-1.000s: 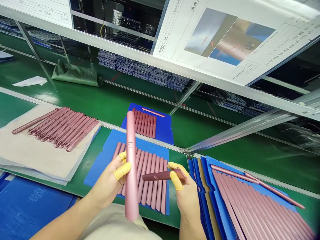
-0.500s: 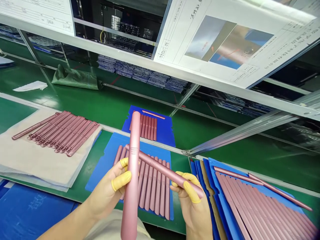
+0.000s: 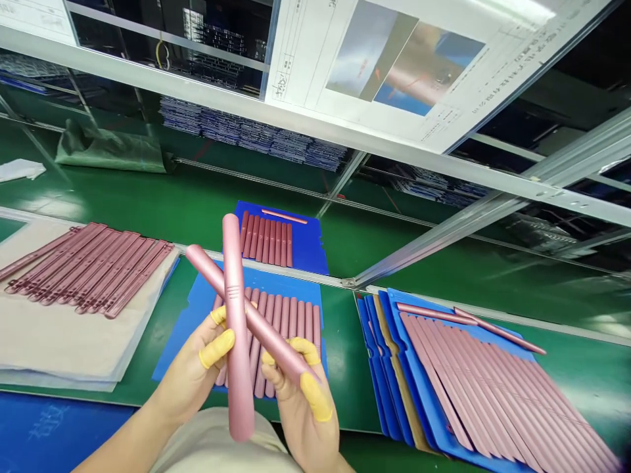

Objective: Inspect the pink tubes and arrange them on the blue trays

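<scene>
As your left hand [image 3: 194, 374] closes around an upright pink metal bar [image 3: 235, 315], your right hand [image 3: 290, 401] grips a second pink metal bar [image 3: 273, 348] by its near end, and the two bars cross in an X just above your hands, with the upright one in front. Yellow finger cots [image 3: 214, 348] cover two fingers on each hand. Both hands hover over a blue sheet [image 3: 177, 348] on the green tabletop [image 3: 345, 368], where a row of matching pink bars [image 3: 290, 322] lies side by side. Farther off, a smaller blue sheet [image 3: 310, 253] carries another row of pink bars [image 3: 266, 240]. To your left, more pink bars [image 3: 89, 269] lie on a pale padded sheet [image 3: 49, 341]. To your right, long pink bars [image 3: 473, 374] fan across stacked blue sheets [image 3: 419, 407]. A printed sheet with photos [image 3: 394, 66] hangs in an aluminium frame [image 3: 315, 131] above the far side, and another blue sheet [image 3: 49, 437] lies at the near left.
</scene>
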The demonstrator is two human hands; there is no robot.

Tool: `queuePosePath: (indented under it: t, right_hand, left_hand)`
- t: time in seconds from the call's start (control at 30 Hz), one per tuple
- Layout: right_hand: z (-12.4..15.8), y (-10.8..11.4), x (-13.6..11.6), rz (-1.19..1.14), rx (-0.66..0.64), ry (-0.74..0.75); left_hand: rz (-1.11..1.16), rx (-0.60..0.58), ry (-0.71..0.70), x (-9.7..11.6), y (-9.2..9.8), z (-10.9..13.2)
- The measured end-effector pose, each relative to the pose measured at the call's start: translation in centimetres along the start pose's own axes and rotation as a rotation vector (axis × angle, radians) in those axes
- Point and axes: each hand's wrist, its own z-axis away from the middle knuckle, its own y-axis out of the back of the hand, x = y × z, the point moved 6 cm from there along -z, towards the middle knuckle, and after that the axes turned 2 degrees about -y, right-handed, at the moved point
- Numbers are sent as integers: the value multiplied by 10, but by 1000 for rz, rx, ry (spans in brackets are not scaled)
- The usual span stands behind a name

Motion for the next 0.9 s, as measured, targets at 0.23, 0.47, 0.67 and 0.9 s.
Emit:
queuePosePath:
  t: [0.23, 0.47, 0.67, 0.9]
  right_hand:
    - [6, -15, 8, 122, -219, -140]
    - [0, -1, 13, 223, -172, -143]
    - [-8, -4, 13, 148, -204, -199]
    - [-46, 35, 40, 197, 2, -224]
  left_hand:
    - [-23, 16, -10, 9, 3, -6]
    - [-41, -10, -18, 10, -1, -10]
    - [-122, -67, -25, 6, -2, -18]
    - [-298, -29, -23, 5, 37, -25]
